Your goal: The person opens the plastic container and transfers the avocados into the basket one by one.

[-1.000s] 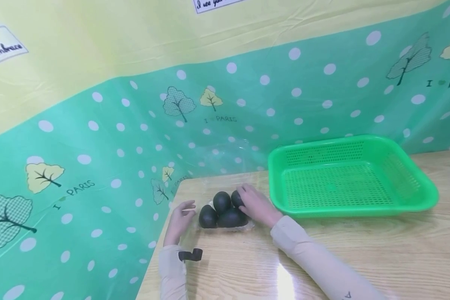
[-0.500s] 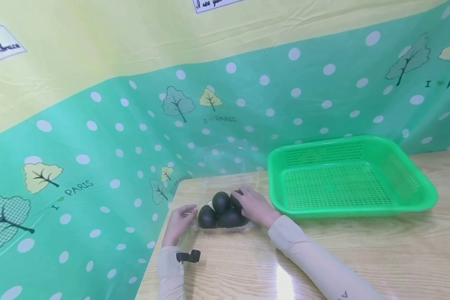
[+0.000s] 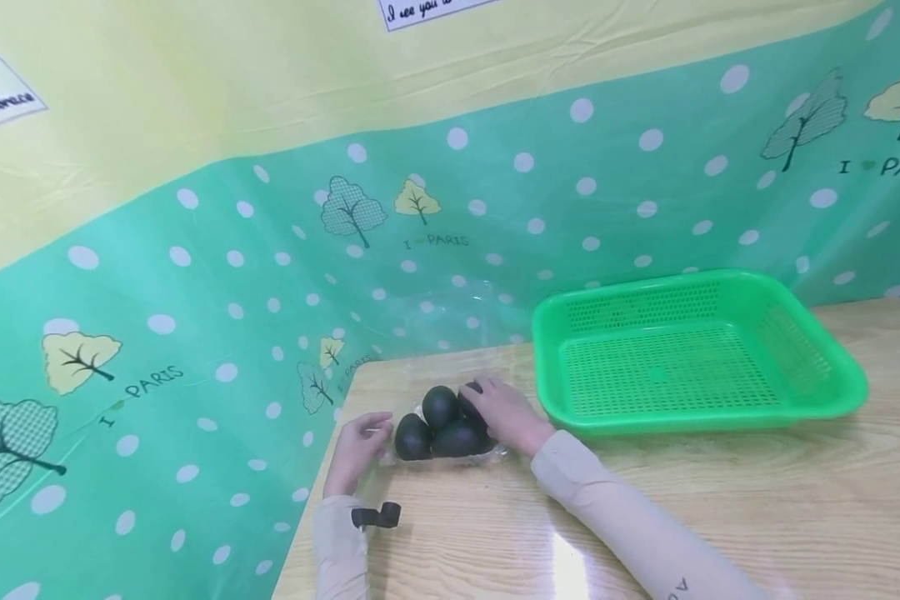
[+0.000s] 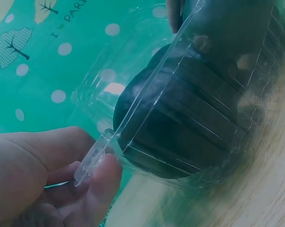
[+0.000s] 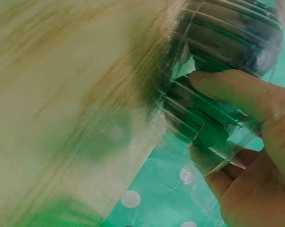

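Observation:
Several dark avocados (image 3: 441, 407) sit in a clear plastic clamshell box (image 4: 151, 85) on the table. My left hand (image 3: 355, 452) is at the box's left end. In the left wrist view its thumb and fingers pinch the rim tab (image 4: 92, 158), beside a large avocado (image 4: 175, 113). My right hand (image 3: 508, 414) lies at the box's right end, its fingers bent over the rightmost avocado (image 3: 471, 406). In the right wrist view the thumb and fingers lie on either side of that avocado (image 5: 196, 111), seen partly through ribbed plastic; its far side is hidden.
A green perforated plastic basket (image 3: 667, 367) stands right of the box, close behind my right hand. The wooden table (image 3: 487, 533) meets a green dotted cloth (image 3: 255, 367) at the back and left. The transparent lid (image 3: 450, 312) stands raised behind the avocados.
My right hand has shifted slightly left over the rightmost avocado. The left fingers have drawn a little closer together at the box's edge. The head view has turned slightly.

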### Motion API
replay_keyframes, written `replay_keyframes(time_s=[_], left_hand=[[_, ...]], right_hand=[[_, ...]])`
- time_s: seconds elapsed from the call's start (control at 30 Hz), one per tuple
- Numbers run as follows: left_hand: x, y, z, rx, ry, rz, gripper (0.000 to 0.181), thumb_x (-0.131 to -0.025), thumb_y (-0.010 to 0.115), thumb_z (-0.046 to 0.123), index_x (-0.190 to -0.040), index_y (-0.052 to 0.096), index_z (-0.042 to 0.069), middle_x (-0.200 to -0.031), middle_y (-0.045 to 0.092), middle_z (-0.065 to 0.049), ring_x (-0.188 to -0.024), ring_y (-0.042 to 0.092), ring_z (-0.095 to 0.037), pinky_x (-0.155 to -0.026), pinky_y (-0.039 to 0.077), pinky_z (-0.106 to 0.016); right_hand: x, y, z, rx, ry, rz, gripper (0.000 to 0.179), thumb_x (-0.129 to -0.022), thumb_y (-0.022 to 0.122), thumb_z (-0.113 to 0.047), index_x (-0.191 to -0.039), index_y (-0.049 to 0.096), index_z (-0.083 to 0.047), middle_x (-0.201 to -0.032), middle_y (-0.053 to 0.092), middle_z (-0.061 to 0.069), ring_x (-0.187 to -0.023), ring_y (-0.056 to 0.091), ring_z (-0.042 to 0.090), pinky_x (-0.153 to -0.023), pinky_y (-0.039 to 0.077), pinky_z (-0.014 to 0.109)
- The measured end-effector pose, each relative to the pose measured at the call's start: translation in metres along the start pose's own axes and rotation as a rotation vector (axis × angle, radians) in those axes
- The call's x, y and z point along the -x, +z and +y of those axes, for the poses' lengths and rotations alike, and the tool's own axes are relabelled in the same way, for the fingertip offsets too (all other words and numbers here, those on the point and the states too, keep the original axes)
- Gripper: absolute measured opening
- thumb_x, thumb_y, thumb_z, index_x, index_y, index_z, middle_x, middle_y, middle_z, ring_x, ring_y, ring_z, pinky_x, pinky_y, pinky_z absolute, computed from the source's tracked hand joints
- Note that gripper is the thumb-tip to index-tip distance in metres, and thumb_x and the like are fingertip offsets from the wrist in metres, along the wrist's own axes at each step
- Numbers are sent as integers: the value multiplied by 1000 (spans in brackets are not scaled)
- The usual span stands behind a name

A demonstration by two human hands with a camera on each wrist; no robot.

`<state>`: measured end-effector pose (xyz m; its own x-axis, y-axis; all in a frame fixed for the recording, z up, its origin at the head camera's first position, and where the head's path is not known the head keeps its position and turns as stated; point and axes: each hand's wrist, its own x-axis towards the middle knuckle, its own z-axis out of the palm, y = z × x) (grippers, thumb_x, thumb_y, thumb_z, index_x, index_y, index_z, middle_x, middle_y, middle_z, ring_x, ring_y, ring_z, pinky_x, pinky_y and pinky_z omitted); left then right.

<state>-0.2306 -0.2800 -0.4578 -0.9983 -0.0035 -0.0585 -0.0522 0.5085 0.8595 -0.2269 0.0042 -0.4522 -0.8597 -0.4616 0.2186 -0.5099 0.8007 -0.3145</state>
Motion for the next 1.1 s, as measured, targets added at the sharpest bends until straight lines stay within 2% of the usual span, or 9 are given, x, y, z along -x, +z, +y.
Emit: replay_keyframes(time_s=[0.27,0.4,0.53,0.73,0.9,1.1], left_hand=[[-2,3,1,3,-17,9,33,-95,63,14,-126,65,3,-115,66,-17,-80,66,-22,-68,57,-28],[-4,4,1,13,-16,-1,34,-95,63,15,-127,64,2,-116,66,-17,-86,66,-21,-70,58,-30],[-1,2,1,-5,-11,-10,36,-96,62,16,-129,63,2,-118,66,-17,-92,67,-22,-75,58,-30],[1,-2,-2,-6,-21,1,33,-97,61,15,-127,64,2,-118,66,-18,-101,66,-25,-77,59,-28],[2,-2,-2,2,-48,3,33,-96,63,16,-127,65,4,-117,66,-16,-101,65,-24,-77,58,-27],[1,1,1,2,-45,3,34,-95,63,15,-126,64,2,-116,66,-17,-95,65,-20,-75,58,-29]], right_hand=[[1,0,4,-7,-23,17,75,-73,83,-1,-142,52,-6,-140,51,20,-130,49,36,-104,50,46],[1,-1,5,4,-29,23,75,-73,83,-1,-141,52,-6,-140,51,20,-130,49,36,-106,49,45],[1,-1,4,14,-72,48,73,-71,83,0,-138,55,-6,-139,52,19,-129,49,34,-108,47,44],[0,-1,1,-24,-112,79,72,-69,82,3,-136,57,-6,-140,51,18,-130,47,34,-111,44,43],[1,-2,2,-62,-107,98,75,-70,82,4,-139,54,-7,-143,49,16,-131,46,33,-112,43,43],[3,-7,3,-109,-84,104,78,-72,79,5,-143,50,-8,-146,45,16,-134,43,32,-111,44,42]])
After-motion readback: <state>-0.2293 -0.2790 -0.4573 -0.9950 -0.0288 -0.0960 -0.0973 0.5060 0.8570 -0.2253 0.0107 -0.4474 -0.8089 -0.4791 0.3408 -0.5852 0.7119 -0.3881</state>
